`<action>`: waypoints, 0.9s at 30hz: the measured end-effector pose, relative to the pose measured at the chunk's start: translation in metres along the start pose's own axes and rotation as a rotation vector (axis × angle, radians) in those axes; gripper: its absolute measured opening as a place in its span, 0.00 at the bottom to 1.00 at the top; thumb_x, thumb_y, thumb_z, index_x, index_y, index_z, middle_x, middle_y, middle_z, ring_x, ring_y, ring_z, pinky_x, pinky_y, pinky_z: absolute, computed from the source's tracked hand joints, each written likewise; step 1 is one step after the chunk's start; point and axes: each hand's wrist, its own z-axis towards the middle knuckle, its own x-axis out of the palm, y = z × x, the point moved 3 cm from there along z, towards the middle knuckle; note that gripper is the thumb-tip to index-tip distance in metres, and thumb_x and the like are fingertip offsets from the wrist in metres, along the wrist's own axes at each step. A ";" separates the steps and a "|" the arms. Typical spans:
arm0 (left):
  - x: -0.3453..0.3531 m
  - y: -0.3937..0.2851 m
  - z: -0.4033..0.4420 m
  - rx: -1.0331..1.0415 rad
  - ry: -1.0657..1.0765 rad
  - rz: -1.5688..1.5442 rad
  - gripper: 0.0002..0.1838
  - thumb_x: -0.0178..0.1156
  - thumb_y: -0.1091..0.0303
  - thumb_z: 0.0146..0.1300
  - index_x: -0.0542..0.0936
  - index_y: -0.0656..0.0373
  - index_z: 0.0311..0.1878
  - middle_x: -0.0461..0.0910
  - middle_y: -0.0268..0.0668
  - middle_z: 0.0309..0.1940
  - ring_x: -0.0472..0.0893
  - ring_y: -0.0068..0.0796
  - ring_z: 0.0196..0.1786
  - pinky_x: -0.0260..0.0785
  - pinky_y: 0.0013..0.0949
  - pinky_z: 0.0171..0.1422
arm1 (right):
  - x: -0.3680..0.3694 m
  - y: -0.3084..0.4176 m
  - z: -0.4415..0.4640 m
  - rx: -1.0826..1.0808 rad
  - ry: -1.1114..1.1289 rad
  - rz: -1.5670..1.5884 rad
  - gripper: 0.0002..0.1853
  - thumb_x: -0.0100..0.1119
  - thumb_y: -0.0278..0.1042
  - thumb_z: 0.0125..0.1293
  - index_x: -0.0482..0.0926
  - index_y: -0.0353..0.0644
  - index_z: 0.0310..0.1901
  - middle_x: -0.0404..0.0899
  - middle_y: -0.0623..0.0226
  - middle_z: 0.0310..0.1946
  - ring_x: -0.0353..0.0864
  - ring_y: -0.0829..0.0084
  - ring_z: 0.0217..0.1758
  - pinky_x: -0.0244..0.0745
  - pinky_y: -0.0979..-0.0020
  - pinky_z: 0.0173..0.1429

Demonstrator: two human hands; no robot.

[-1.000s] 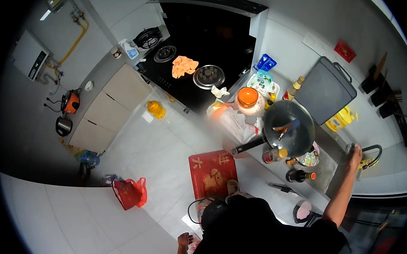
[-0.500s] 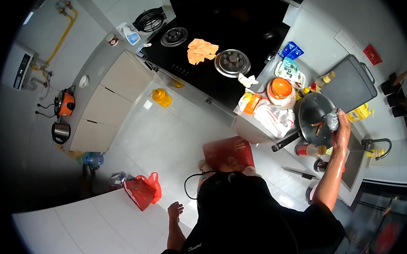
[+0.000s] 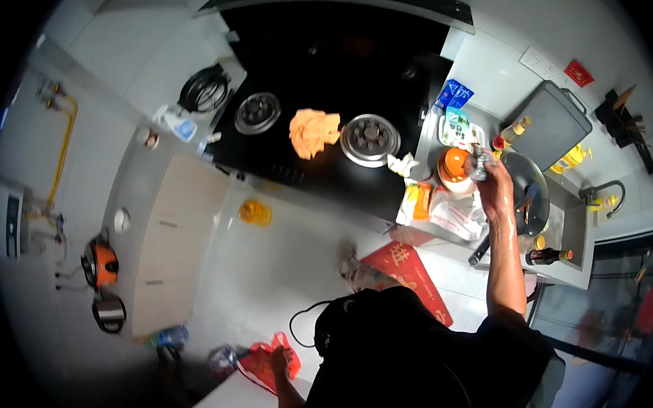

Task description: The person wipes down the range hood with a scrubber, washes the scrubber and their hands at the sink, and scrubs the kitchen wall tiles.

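My right hand (image 3: 497, 193) is closed around a crumpled silver steel-wool scrubber (image 3: 478, 162). It is above the counter, between a stack with an orange bowl (image 3: 453, 160) on top and a black wok (image 3: 533, 182). The wok sits partly over the sink edge, its handle pointing toward me, partly behind my forearm. Something brown and narrow lies inside it. My left hand (image 3: 280, 358) hangs low at my side, in front of a red plastic bag (image 3: 257, 366) in this view. Its fingers look loosely apart, with nothing seen in them.
An orange cloth (image 3: 314, 133) lies on the black stove (image 3: 280, 162) between two burners. White plastic bags (image 3: 456, 213), bottles (image 3: 547, 256) and a grey board (image 3: 547, 122) crowd the counter by the sink (image 3: 567, 221). A red mat (image 3: 411, 277) is on the floor.
My right hand has moved left with the scrubber, from over the wok toward the orange bowl. The view has turned and shifted. My left hand now appears in front of the red bag.
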 end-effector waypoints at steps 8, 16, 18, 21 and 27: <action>0.014 -0.082 0.032 -0.010 0.081 0.177 0.15 0.61 0.62 0.63 0.78 0.62 0.47 0.85 0.39 0.37 0.84 0.34 0.33 0.75 0.36 0.34 | 0.117 -0.009 0.117 -0.325 -0.159 -0.311 0.16 0.63 0.30 0.67 0.77 0.35 0.55 0.80 0.69 0.42 0.77 0.80 0.43 0.73 0.77 0.48; 0.045 -0.162 0.088 -0.010 0.205 0.310 0.15 0.67 0.64 0.57 0.79 0.62 0.44 0.85 0.38 0.38 0.84 0.36 0.36 0.76 0.39 0.37 | 0.194 0.091 0.221 -1.001 -0.432 -0.968 0.13 0.65 0.33 0.67 0.82 0.39 0.50 0.83 0.62 0.41 0.81 0.73 0.42 0.75 0.73 0.47; 0.048 -0.183 0.105 0.001 0.244 0.347 0.15 0.68 0.65 0.56 0.79 0.62 0.43 0.85 0.38 0.38 0.84 0.36 0.37 0.76 0.39 0.38 | 0.186 0.094 0.248 -1.119 -0.511 -1.106 0.11 0.66 0.31 0.63 0.85 0.40 0.46 0.83 0.57 0.46 0.82 0.58 0.48 0.76 0.64 0.55; 0.054 -0.224 0.136 0.378 0.468 0.831 0.16 0.71 0.66 0.54 0.79 0.62 0.42 0.85 0.38 0.39 0.84 0.36 0.38 0.76 0.40 0.39 | 0.184 0.079 0.268 -1.136 -0.683 -1.508 0.11 0.66 0.33 0.62 0.86 0.45 0.46 0.84 0.64 0.43 0.79 0.58 0.48 0.73 0.60 0.53; 0.063 -0.315 0.210 0.003 0.372 0.492 0.18 0.66 0.64 0.58 0.77 0.61 0.49 0.84 0.42 0.41 0.84 0.39 0.40 0.77 0.42 0.41 | 0.249 0.030 0.288 -1.100 -0.804 -1.778 0.13 0.58 0.40 0.69 0.82 0.47 0.52 0.82 0.65 0.45 0.78 0.61 0.51 0.66 0.54 0.56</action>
